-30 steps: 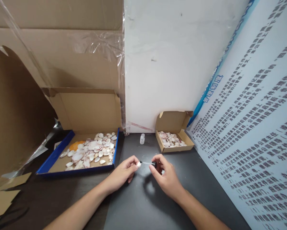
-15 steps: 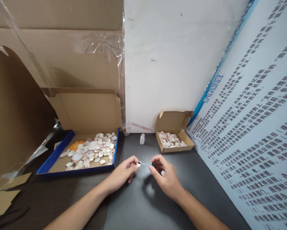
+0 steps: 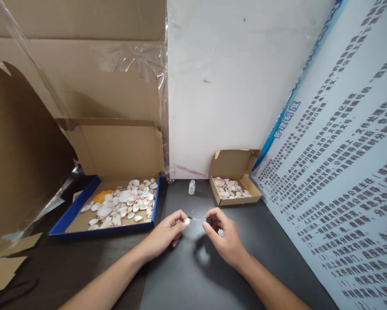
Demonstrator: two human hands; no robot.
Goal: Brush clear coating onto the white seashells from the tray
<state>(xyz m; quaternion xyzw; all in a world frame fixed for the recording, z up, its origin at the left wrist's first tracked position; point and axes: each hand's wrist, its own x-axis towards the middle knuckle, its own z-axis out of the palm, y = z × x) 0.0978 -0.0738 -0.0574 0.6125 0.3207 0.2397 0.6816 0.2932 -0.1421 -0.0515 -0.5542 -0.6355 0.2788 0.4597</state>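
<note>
Between my left thumb and fingertips is a small white shell (image 3: 187, 221), with my left hand (image 3: 170, 228) closed on its edge. My right hand (image 3: 222, 232) pinches the black cap of a brush (image 3: 209, 221). From that cap a thin clear stem runs left, and its dark tip lies at the shell's upper edge; whether they touch I cannot tell. Something small and whitish (image 3: 220, 231) shows in the curl of my right hand, too hidden to name. Beyond both hands a small clear bottle (image 3: 191, 187) with a white label stands uncapped on the dark table.
To the left lies an open blue-edged cardboard box (image 3: 104, 234) holding many shells and an orange piece (image 3: 103, 196). A smaller open cardboard box (image 3: 240, 201) with shells stands at the back right. A white panel (image 3: 193, 129) and a printed board (image 3: 342, 181) border the table (image 3: 193, 275).
The shell in my left hand has turned, and more of its white side shows. The brush tip has moved slightly right and up along the shell's edge, with my right hand shifting a little.
</note>
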